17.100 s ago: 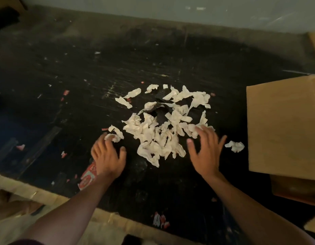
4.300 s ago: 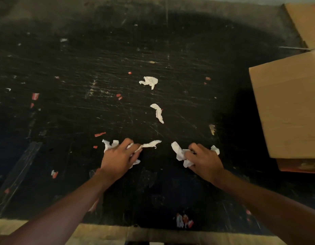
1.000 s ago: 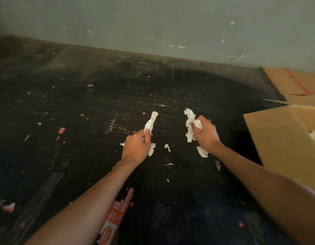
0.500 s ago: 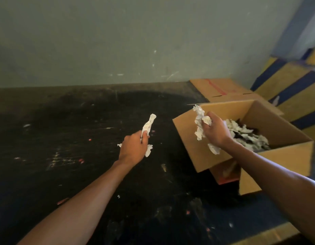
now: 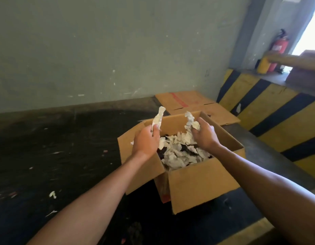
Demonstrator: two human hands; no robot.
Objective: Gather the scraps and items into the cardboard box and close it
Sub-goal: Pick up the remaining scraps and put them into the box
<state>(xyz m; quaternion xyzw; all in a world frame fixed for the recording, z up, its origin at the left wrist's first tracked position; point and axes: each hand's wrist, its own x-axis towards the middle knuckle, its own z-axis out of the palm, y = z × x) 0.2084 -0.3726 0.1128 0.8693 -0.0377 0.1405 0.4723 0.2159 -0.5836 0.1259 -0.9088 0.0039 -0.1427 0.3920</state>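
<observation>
Both hands over open cardboard box [image 5: 202, 181], flaps up.
Left hand [image 5: 145, 142] fingers grip a paper scrap [image 5: 157, 118]; right hand [image 5: 205, 136] fingers hold crumpled scraps [image 5: 191, 121]. More scraps [image 5: 178, 152] fill the box.

Open cardboard box [image 5: 202, 181] on dark floor, flaps standing up and out, brown and plain. Inside, a heap of white crumpled paper scraps [image 5: 179, 154] over something dark. Above the opening, two more bunches: a long twisted white scrap [image 5: 158, 118] sticking upward out of the left hand [image 5: 146, 143], and a crumpled wad [image 5: 191, 122] gripped in the right hand [image 5: 205, 137]. Few small white bits [image 5: 53, 194] lying loose on floor, well left of the box.
</observation>
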